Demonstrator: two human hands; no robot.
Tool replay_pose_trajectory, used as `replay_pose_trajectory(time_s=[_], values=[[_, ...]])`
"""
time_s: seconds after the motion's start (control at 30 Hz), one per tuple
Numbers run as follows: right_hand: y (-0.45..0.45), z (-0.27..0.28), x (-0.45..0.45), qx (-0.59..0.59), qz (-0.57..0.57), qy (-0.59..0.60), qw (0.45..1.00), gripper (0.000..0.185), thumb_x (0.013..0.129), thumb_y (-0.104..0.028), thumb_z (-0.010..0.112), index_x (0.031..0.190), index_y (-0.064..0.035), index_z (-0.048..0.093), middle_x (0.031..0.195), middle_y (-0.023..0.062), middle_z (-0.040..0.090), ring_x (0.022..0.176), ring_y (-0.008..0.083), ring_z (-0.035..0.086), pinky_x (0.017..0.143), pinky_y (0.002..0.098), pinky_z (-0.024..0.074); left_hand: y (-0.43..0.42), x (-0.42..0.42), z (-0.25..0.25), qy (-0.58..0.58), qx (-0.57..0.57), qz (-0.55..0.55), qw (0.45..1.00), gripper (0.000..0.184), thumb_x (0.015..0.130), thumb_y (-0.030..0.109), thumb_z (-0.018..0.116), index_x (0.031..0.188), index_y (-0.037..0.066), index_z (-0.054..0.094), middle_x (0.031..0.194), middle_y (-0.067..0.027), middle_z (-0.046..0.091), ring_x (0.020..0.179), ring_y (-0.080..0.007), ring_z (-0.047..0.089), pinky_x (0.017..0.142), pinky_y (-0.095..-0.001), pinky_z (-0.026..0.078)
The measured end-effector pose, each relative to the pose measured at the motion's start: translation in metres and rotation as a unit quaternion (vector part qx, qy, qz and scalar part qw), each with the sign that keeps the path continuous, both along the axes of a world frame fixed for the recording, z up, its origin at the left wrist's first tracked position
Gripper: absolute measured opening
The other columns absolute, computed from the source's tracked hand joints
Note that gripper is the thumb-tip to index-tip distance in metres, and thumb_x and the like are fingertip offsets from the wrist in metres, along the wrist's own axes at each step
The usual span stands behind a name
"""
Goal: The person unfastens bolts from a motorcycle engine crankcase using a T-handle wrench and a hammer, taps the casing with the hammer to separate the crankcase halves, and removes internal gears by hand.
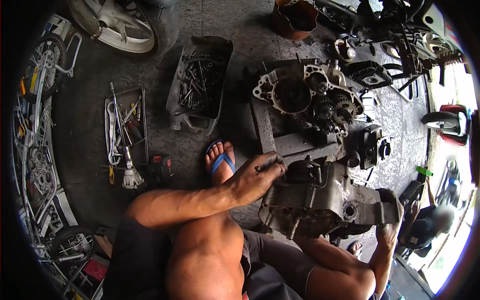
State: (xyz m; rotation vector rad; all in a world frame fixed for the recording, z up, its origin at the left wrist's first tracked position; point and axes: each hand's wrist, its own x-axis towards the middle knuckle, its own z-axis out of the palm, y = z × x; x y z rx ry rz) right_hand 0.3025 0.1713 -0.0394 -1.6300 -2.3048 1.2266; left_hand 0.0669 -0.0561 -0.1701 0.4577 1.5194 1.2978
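A grey, oil-stained engine case half point(320, 192) is held tilted over my lap. My right hand point(391, 207) grips its right end, the fingers partly hidden behind the metal. At its upper left corner, my left hand point(257, 177) is closed, knuckles up and fingertips blackened; the exact hold is partly hidden. Just beyond is the other engine half point(292, 95), with its gears point(335, 107) exposed, on a low stand point(262, 125). A dark cylinder block point(372, 145) sits to the right of that stand.
An open tool tray point(144, 115) and a cut plastic jug point(175, 100) full of bolts lie on the floor at left. Behind them stands a wheel point(120, 30). A rusty can point(295, 25) is at the back, motorcycle parts at both sides. A person point(430, 225) is at far right.
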Motion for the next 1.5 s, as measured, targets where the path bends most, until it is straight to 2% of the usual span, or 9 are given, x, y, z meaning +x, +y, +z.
replay_pose_trajectory(time_s=[0.27, 0.37, 0.47, 0.57, 0.83, 0.97, 1.07, 1.2, 1.5], values=[[-0.042, 0.044, 0.003, 0.138, 0.1, 0.03, 0.985, 0.062, 0.055, -0.031, 0.08, 0.104, 0.0012, 0.063, 0.085, 0.004, 0.062, 0.078, 0.0126, 0.059, 0.069, 0.0284, 0.0457, 0.017, 0.03, -0.05, -0.14, 0.136, -0.028, 0.98, 0.02, 0.099, 0.015, 0.048, 0.103, 0.001, 0.061, 0.097, -0.0029, 0.062, 0.096, -0.0109, 0.056, 0.092, -0.0263, 0.044], [-0.02, 0.077, -0.001, 0.013, 0.216, -0.098, 0.971, 0.064, 0.049, -0.029, 0.081, 0.103, 0.0001, 0.062, 0.078, 0.0028, 0.06, 0.067, 0.011, 0.057, 0.06, 0.0268, 0.0443, 0.033, 0.053, -0.069, -0.202, 0.179, -0.035, 0.962, 0.02, 0.102, 0.013, 0.047, 0.111, 0.002, 0.061, 0.102, -0.0021, 0.062, 0.101, -0.0101, 0.056, 0.094, -0.0255, 0.043], [-0.027, 0.081, 0.003, 0.115, 0.235, -0.096, 0.96, 0.053, 0.049, -0.021, 0.083, 0.095, -0.003, 0.063, 0.073, 0.0033, 0.058, 0.06, 0.0124, 0.057, 0.054, 0.0281, 0.0447, 0.056, 0.074, -0.091, -0.226, 0.173, -0.037, 0.958, 0.026, 0.104, 0.02, 0.05, 0.119, 0.002, 0.061, 0.112, -0.0041, 0.063, 0.109, -0.0115, 0.055, 0.098, -0.0289, 0.044], [-0.018, 0.09, -0.005, 0.131, 0.25, -0.155, 0.947, 0.038, 0.059, -0.018, 0.086, 0.087, -0.0057, 0.063, 0.074, 0.0092, 0.061, 0.063, 0.0249, 0.063, 0.058, 0.0359, 0.0504, 0.07, 0.093, -0.122, -0.081, 0.052, -0.149, 0.984, 0.032, 0.103, 0.025, 0.053, 0.123, 0.002, 0.06, 0.114, -0.0078, 0.065, 0.11, -0.0157, 0.057, 0.098, -0.0324, 0.045], [0.046, 0.026, 0.032, 0.201, 0.278, -0.243, 0.907, 0.039, 0.062, -0.033, 0.086, 0.085, -0.0082, 0.067, 0.077, 0.0106, 0.062, 0.071, 0.031, 0.063, 0.064, 0.0443, 0.049, 0.055, 0.072, -0.116, -0.071, -0.035, -0.28, 0.957, 0.039, 0.096, 0.031, 0.064, 0.117, -0.001, 0.065, 0.1, -0.0104, 0.071, 0.095, -0.0156, 0.064, 0.087, -0.0315, 0.05], [0.074, -0.009, 0.057, 0.223, 0.302, -0.233, 0.897, 0.044, 0.061, -0.029, 0.086, 0.094, -0.0079, 0.066, 0.082, 0.0108, 0.061, 0.078, 0.0322, 0.063, 0.068, 0.045, 0.0506, 0.058, 0.068, -0.114, -0.09, -0.04, -0.258, 0.961, 0.036, 0.095, 0.028, 0.066, 0.116, -0.001, 0.065, 0.099, -0.0089, 0.071, 0.092, -0.0142, 0.064, 0.084, -0.0312, 0.051], [0.09, -0.034, 0.086, 0.28, 0.324, -0.163, 0.889, 0.066, 0.052, -0.013, 0.085, 0.113, -0.0073, 0.061, 0.094, 0.0121, 0.06, 0.088, 0.0342, 0.06, 0.071, 0.0448, 0.0505, 0.064, 0.069, -0.106, -0.065, -0.046, -0.266, 0.961, 0.035, 0.095, 0.027, 0.066, 0.115, -0.002, 0.065, 0.099, -0.0091, 0.071, 0.091, -0.0139, 0.065, 0.084, -0.0307, 0.052], [0.094, -0.073, 0.119, 0.29, 0.312, -0.137, 0.894, 0.078, 0.054, -0.015, 0.086, 0.126, -0.008, 0.057, 0.108, 0.015, 0.057, 0.1, 0.0351, 0.058, 0.08, 0.0449, 0.0539, 0.078, 0.07, -0.083, -0.023, -0.068, -0.292, 0.954, 0.036, 0.094, 0.027, 0.067, 0.117, -0.001, 0.064, 0.1, -0.0109, 0.071, 0.091, -0.0154, 0.066, 0.083, -0.0311, 0.053], [0.076, -0.124, 0.189, 0.304, 0.214, -0.07, 0.926, 0.077, 0.06, -0.01, 0.083, 0.131, -0.008, 0.053, 0.115, 0.0176, 0.054, 0.108, 0.0379, 0.055, 0.086, 0.0458, 0.0517, 0.103, 0.074, -0.055, 0.083, -0.119, -0.377, 0.915, 0.038, 0.092, 0.027, 0.067, 0.117, -0.002, 0.063, 0.102, -0.0144, 0.071, 0.091, -0.018, 0.068, 0.082, -0.033, 0.053]])
